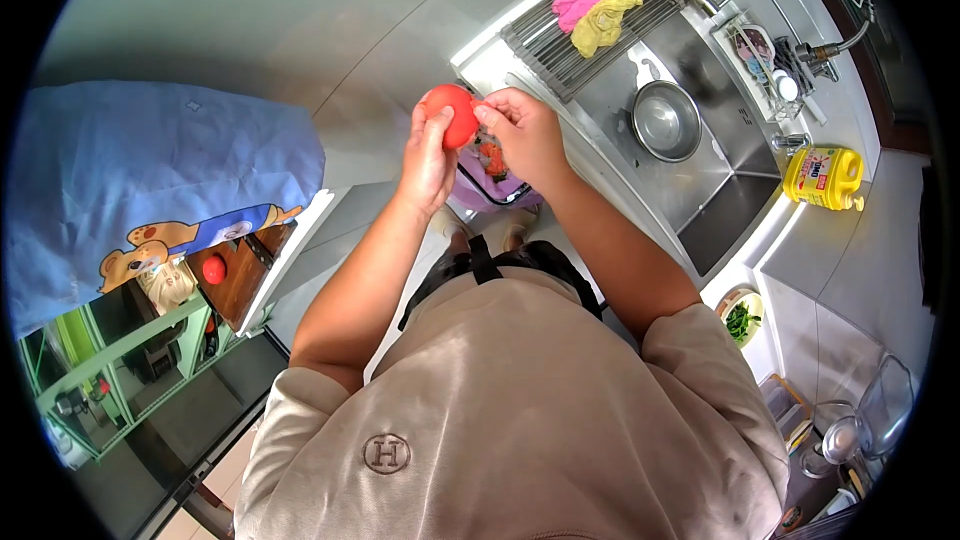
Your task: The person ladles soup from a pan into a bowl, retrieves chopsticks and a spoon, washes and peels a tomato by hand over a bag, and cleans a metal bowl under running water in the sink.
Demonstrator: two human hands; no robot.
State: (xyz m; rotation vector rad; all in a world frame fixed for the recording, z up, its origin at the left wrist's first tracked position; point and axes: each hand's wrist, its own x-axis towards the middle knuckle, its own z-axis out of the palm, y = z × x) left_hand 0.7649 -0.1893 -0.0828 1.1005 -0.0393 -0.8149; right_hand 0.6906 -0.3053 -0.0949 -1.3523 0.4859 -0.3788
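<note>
My left hand (428, 160) is wrapped around a smooth red tomato (457, 118), held up in front of my body. At the tomato's right edge, the fingers of my right hand (528, 140) are closed in a pinch on a small red flap that looks like its skin. Directly below both hands is a bin with a purple bag (480, 190), and red and green scraps (492, 158) lie inside it. A second tomato (214, 269) rests on a brown wooden board (232, 290) at the left.
On my right is a steel sink (715, 185) with a metal bowl (667, 121) in it. Pink and yellow cloths (608, 15) lie on the drying rack (540, 45). A yellow detergent bottle (825, 178) and a bowl of greens (741, 320) stand nearby. A blue cover (200, 150) hangs at left.
</note>
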